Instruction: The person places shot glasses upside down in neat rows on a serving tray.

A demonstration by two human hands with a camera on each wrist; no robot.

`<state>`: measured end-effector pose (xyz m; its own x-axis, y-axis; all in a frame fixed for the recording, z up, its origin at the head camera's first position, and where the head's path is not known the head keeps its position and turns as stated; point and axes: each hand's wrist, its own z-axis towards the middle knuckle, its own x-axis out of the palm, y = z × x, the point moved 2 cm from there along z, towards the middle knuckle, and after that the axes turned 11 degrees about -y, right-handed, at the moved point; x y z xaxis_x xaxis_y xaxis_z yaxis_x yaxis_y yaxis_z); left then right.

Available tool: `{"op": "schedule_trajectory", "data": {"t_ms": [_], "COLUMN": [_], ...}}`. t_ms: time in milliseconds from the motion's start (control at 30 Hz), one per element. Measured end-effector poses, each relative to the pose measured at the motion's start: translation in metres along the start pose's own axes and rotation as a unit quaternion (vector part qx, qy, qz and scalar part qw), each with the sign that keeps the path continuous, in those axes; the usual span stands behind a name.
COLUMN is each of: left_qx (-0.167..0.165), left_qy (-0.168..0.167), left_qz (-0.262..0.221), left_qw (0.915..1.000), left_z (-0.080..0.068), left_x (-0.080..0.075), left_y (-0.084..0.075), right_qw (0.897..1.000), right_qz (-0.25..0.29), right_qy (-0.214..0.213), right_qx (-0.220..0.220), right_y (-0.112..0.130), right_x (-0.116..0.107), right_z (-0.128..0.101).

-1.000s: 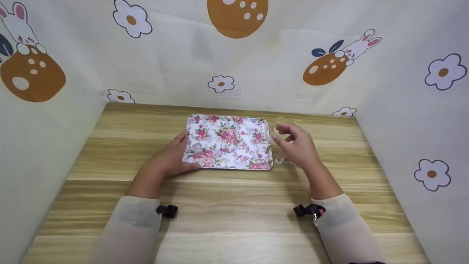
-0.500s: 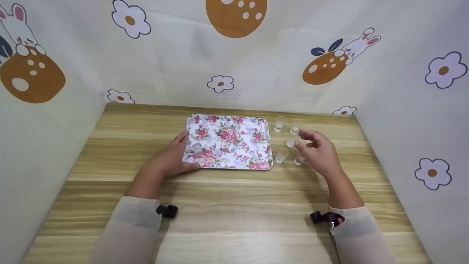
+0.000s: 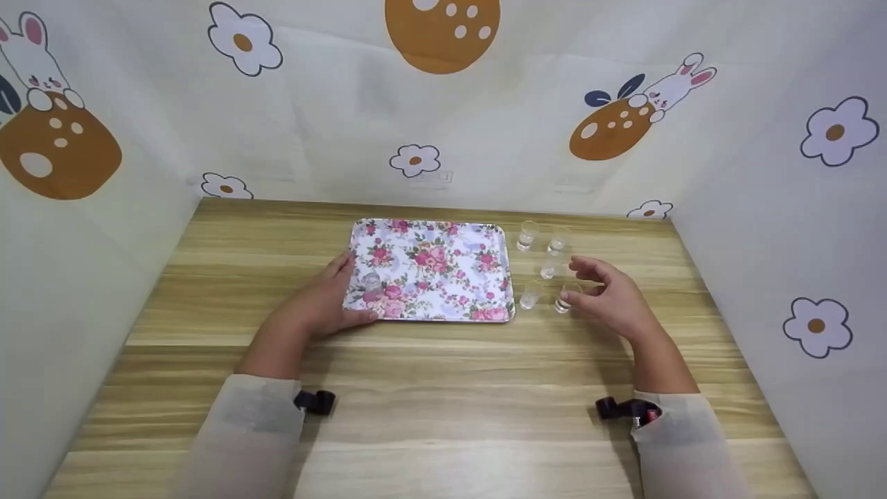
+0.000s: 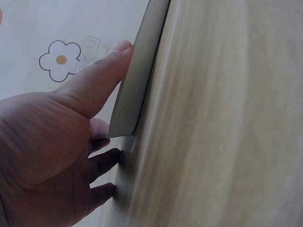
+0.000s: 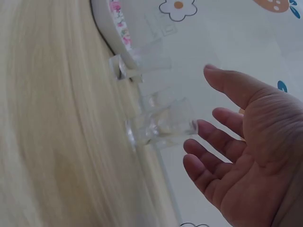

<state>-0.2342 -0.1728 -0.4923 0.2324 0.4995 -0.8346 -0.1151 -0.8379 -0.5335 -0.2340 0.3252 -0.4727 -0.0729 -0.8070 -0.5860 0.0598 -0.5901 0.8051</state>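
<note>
A rectangular tray [image 3: 429, 274] with a pink rose pattern lies on the table. My left hand [image 3: 320, 294] holds its near left corner, thumb along the front edge and fingers at the left side. In the left wrist view the thumb [image 4: 97, 78] presses the tray's pale outer wall [image 4: 135, 90]. A clear shot glass [image 3: 372, 281] stands on the tray's left part. Right of the tray, several clear shot glasses stand on the wood. My right hand [image 3: 613, 298] is beside the front right shot glass [image 3: 562, 303], thumb and fingers spread apart; the right wrist view shows nothing gripped.
Other shot glasses stand at the back [image 3: 527, 238], in the middle [image 3: 549, 269] and at the front left [image 3: 529, 298] of the group. The wooden table [image 3: 443, 402] is bounded by a pale patterned cloth wall [image 3: 332, 125] behind and on both sides.
My right hand has moved right and nearer, from the tray's right edge past the glasses to the front right one. The left hand and tray have stayed put.
</note>
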Motion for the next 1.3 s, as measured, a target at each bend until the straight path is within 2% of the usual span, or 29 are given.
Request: {"op": "schedule_trajectory", "data": {"t_ms": [300,567,800,1033,1300], "left_qx": [0.003,0.006,0.004,-0.003,-0.004], "left_qy": [-0.006,-0.01,-0.009,-0.004,-0.002], "left_qz": [0.004,-0.003,-0.016,-0.012,-0.012], "left_qw": [1.0,0.9999,0.9998,0.9999,0.9999], "left_z": [0.0,0.001,0.002,0.002,0.004], "left_x": [0.001,0.002,0.004,0.004,0.004], "left_y": [0.003,0.004,0.005,0.005,0.005], "right_qw": [0.996,0.992,0.995,0.995,0.999], "right_qz": [-0.059,-0.109,-0.087,-0.094,-0.044], "right_qy": [0.055,0.052,0.047,0.029,-0.011], "right_qx": [0.03,0.018,0.011,0.015,0.027], "right_y": [-0.018,-0.029,-0.034,-0.034,-0.023], "right_x": [0.006,0.011,0.013,0.01,0.004], "right_z": [0.002,0.002,0.0,-0.001,0.0]}}
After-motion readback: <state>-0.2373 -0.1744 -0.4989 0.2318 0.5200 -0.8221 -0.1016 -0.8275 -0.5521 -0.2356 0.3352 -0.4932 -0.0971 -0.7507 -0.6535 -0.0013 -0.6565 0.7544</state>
